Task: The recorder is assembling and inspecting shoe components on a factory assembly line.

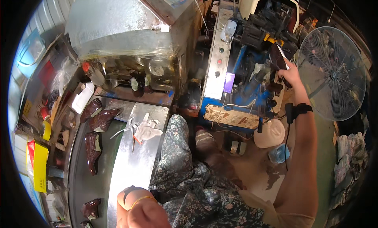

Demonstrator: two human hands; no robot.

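Observation:
My right hand (290, 74) is stretched far forward on the right, its fingers closed round a dark brown shoe (278, 59) with a pale strip along one edge. The shoe is up against the black and blue machine (256, 76), and its lower part is partly hidden. At the bottom my left hand (136, 200) lies low by the metal bench top (132, 165), a gold-coloured band at its wrist. A dark shape shows beside it, and its fingers are hidden. White work gloves (147, 128) lie on the bench top above that hand, next to metal tools (126, 129).
Several glossy brown shoes (93, 147) lie on a dark conveyor belt (108, 143) at left. A large floor fan (334, 75) stands right of my right arm. A whitish jug (269, 133) and blue tub (279, 153) sit on the floor. A metal-cased machine (122, 23) stands at far left.

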